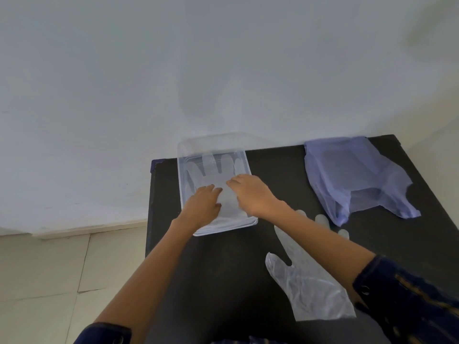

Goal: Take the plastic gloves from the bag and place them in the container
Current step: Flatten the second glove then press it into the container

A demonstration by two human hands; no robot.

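Note:
A clear plastic container (183, 170) sits at the back left of a black table. A translucent plastic glove (213, 167) lies flat inside it, fingers pointing away from me. My left hand (202, 204) and my right hand (250, 192) both rest on the glove's cuff end inside the container, fingers pressed down on it. A second translucent glove (308, 286) lies flat on the table at the front right, partly under my right forearm. A crumpled blue plastic bag (355, 177) lies at the back right.
The black table (228, 269) stands against a white wall; its left edge drops to a tiled floor (49, 281). The container's clear lid (211, 142) leans back against the wall behind it.

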